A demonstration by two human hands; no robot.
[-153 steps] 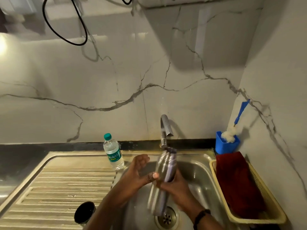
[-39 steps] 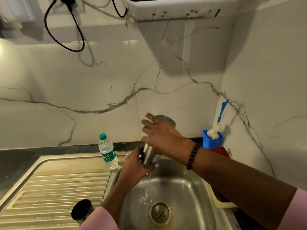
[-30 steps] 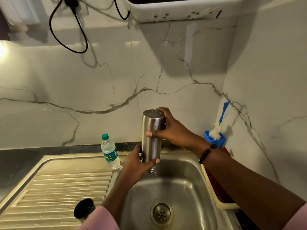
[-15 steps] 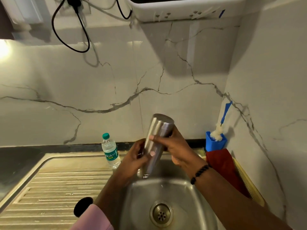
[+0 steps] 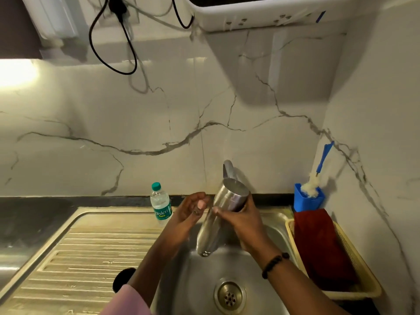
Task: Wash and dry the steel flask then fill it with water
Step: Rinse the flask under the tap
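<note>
Steel flask (image 5: 221, 215) is hanging inverted and tilted over the sink basin (image 5: 268, 233), base toward the tap (image 5: 228, 169), mouth pointing down at the drain (image 5: 229, 296). Right hand (image 5: 242, 220) is gripping the flask's upper body, fingers curling round it. Left hand (image 5: 189, 212) is sitting just beside the flask with fingers loosely bent; contact with the steel is hard to make out. Tap base is hiding behind the flask. Plastic water bottle (image 5: 161, 204) is standing at the sink's back edge. A dark round object (image 5: 121, 278) on the drainboard is showing only partly behind the left sleeve.
</note>
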